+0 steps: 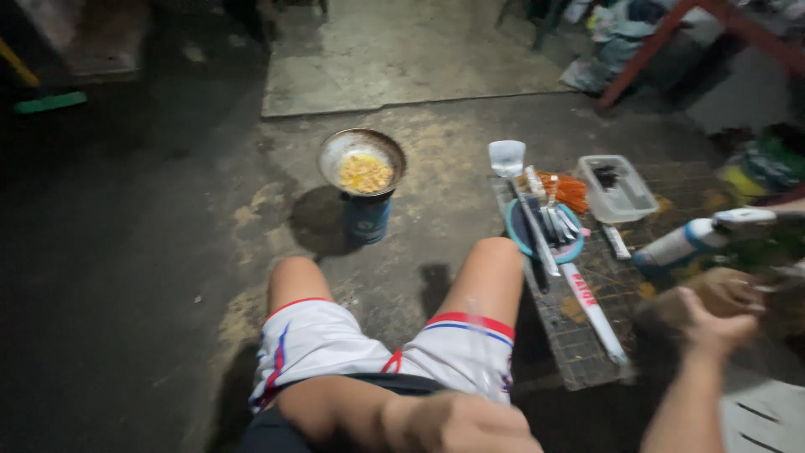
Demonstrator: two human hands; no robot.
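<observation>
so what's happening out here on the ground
A person sits on the concrete with a pan of yellow food on a small can stove in front of their knees. Their right hand reaches toward blurred items beside a wire rack holding utensils. The left hand rests near their lap, apparently empty.

Makeshift outdoor cooking spot at night: bare cracked concrete floor (419,67), dented round metal pan (362,161) w/ yellow food atop small blue can stove (368,217), utensils on wire grid rack (587,335).
</observation>
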